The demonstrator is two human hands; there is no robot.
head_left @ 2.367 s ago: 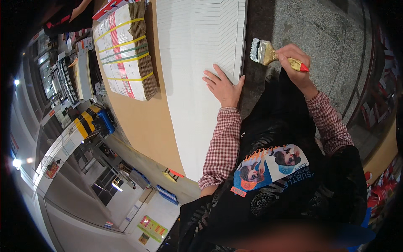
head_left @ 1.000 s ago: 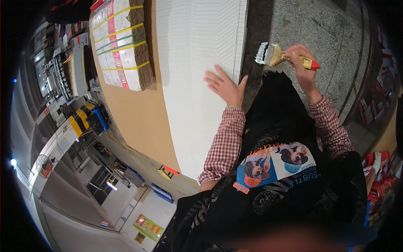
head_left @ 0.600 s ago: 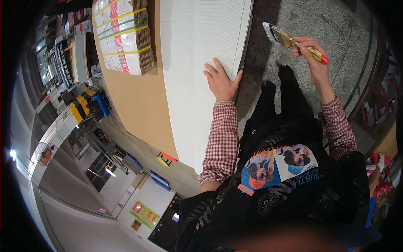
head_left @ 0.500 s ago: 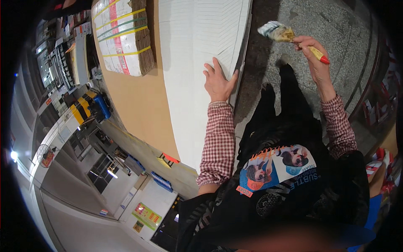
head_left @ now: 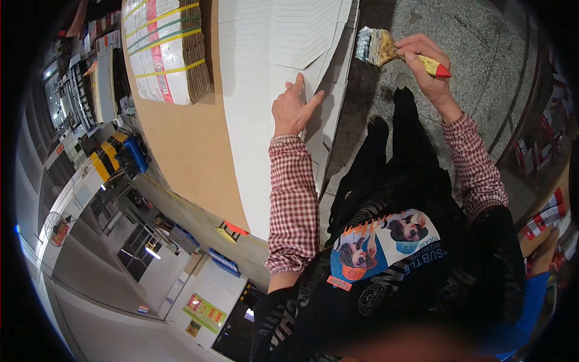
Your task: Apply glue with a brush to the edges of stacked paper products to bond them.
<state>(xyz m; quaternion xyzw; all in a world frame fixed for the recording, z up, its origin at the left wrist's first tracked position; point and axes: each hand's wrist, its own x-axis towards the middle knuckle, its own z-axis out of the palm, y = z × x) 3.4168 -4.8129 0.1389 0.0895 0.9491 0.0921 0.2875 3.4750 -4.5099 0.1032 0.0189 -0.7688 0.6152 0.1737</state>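
Observation:
My left hand (head_left: 292, 110) rests on the top sheet of a stack of white sheets (head_left: 250, 78), its index finger stretched forward and its thumb spread toward the stack's right edge. Next to the thumb, a strip of the lower sheets (head_left: 329, 99) shows past the top sheet's edge. Over the floor to the right, my right hand (head_left: 427, 63) is closed around the handle of a paintbrush (head_left: 382, 48). Its handle is yellow with a red end, and its bristles point left toward the stack, with pale, whitish tips. Brush and sheets are apart.
A strapped bundle of flat cardboard (head_left: 160, 54) lies on a brown board (head_left: 181, 139) left of the sheets. Speckled floor (head_left: 470, 36) lies to the right, with my feet on it. Red and white packages (head_left: 546, 214) are at the far right.
My left hand has shifted left, and more of the lower sheets shows at the right edge. My right hand has brought the paintbrush left, closer to the stack.

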